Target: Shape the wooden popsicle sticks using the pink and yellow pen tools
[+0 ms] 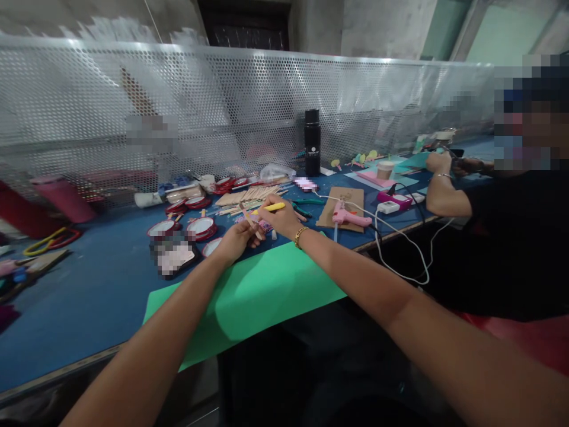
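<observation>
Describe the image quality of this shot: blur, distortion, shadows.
Head view: wide-angle bending curves the mesh screen and table edge; motion blur smears the left side and upper edge; both arms cast soft shadows on the green paper; the left hand with a wooden stick and right hand with a yellow pen look slightly soft.

black bottle (312, 142), white logo, lettering unreadable

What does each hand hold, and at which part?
Left hand grips a flat wooden craft stick by its lower end; right hand grips a yellow pen-like tool near its middle.
</observation>
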A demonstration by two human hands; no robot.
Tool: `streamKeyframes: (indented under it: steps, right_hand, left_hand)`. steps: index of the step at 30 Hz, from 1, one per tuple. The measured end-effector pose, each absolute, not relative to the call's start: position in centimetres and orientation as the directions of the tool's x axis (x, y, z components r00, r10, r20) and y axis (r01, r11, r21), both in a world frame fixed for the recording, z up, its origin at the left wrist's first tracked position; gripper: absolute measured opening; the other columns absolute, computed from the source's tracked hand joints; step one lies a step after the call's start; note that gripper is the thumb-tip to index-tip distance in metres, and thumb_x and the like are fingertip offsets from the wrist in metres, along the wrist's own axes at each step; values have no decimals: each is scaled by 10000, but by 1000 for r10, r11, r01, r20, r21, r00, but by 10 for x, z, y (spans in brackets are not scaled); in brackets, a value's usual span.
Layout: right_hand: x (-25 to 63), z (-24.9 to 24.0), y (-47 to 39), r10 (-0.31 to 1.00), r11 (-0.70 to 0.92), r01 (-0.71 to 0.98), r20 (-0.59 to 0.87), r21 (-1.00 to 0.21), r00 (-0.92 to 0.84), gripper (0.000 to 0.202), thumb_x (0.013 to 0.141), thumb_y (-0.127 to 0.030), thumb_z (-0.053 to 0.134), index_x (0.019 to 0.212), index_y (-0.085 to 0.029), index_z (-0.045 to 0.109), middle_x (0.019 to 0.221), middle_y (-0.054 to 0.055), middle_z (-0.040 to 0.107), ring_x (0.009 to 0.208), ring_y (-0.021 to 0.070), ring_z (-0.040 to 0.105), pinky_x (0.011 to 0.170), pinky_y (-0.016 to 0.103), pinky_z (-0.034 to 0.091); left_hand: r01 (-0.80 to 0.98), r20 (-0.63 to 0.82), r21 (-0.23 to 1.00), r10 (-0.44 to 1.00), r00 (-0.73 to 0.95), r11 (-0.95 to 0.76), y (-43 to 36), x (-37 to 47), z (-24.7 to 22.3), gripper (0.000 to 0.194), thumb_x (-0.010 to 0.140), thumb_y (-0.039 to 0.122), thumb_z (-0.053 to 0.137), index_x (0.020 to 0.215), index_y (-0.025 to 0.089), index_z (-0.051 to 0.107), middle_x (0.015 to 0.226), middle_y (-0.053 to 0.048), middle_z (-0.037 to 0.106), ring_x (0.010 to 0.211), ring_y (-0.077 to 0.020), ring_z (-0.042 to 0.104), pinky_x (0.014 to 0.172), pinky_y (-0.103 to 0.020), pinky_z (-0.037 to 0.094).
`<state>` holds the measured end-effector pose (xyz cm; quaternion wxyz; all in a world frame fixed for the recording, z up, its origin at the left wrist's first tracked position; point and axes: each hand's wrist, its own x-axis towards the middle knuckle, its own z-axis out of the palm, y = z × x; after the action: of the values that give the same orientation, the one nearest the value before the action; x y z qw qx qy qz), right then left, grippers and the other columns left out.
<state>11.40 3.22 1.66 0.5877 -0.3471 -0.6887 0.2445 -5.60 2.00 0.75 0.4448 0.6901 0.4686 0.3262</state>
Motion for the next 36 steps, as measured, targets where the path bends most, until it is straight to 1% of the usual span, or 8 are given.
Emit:
streamKeyframes:
  steps: [6, 11, 18, 24, 28, 32, 36]
  right_hand:
    - [113, 17, 31, 754, 656, 178, 650, -733, -98, 119, 766, -267, 561, 677, -214, 501, 659, -53, 557, 651, 122, 529, 648, 239, 419]
    - [114, 16, 32, 758, 648, 194, 649, -737, -69, 124, 774, -267, 552, 679, -214, 492, 672, -52, 542, 664, 124, 508, 656, 246, 408]
    - [114, 16, 32, 760, 648, 189, 641, -738, -104, 118, 761, -271, 563, 678, -211, 503, 651, -55, 539, 649, 123, 504, 633, 243, 401]
    - [114, 16, 31, 754, 655, 182, 648, -733, -102, 117, 762, -261, 556, 674, -211, 498, 646, -53, 540, 648, 124, 499, 639, 245, 401]
    - [113, 16, 31, 746, 665, 172, 656, -727, -116, 109, 760, -254, 557, 676, -212, 501, 629, -57, 541, 628, 122, 499, 631, 243, 400]
    - [115, 16, 32, 745, 664, 180, 661, -726, -86, 124, 757, -254, 558, 666, -214, 484, 642, -57, 529, 641, 123, 489, 634, 246, 394]
    - [114, 17, 32, 738, 672, 179, 669, -718, -87, 125, 759, -252, 555, 661, -211, 489, 651, -54, 529, 649, 124, 499, 640, 250, 398]
  left_hand:
    - [364, 33, 917, 938, 345, -166, 18, -55, 9, 292, 939, 355, 578, 1142, 148, 615, 1072, -69, 667, 863, -176, 663, 745, -362, 573]
    - [367, 38, 914, 938, 344, -172, 18, -55, 10, 283, 941, 362, 572, 1116, 144, 621, 1025, -59, 672, 817, -162, 661, 713, -341, 572]
    - [373, 42, 911, 938, 344, -178, 18, -55, 9, 269, 944, 361, 569, 1085, 140, 627, 975, -47, 674, 764, -145, 653, 673, -316, 567]
    - [380, 49, 907, 941, 336, -183, 18, -55, 9, 277, 943, 366, 569, 1094, 140, 624, 989, -50, 673, 781, -151, 655, 687, -326, 568]
    - [382, 54, 905, 940, 336, -188, 18, -55, 9, 263, 945, 371, 565, 1038, 135, 634, 918, -33, 672, 719, -133, 643, 647, -300, 558]
    - [377, 67, 904, 939, 336, -199, 18, -56, 9, 264, 949, 381, 557, 974, 131, 639, 840, -13, 663, 656, -115, 623, 610, -278, 544]
    - [375, 68, 905, 938, 341, -202, 18, -56, 9, 263, 949, 379, 558, 986, 131, 638, 856, -17, 666, 668, -118, 627, 618, -283, 546]
